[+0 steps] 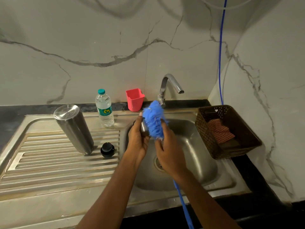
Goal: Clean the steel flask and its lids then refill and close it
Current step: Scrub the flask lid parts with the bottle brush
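The steel flask (73, 128), a smooth brushed-metal cylinder, stands upside down and slightly tilted on the ribbed steel drainboard (49, 162), with a small round black lid (107, 149) just beside its mouth end. Over the sink (198, 146), the left hand (137, 141) curls its fingers round a small shiny steel cap (144, 128), while the right hand (170, 156) grips the neck of a fluffy blue bottle brush (154, 120) whose bristles press against that cap. Behind stand a clear plastic water bottle (104, 108) and a squarish pink cup (135, 100), and a brown perforated basket (231, 129) sits at the right.
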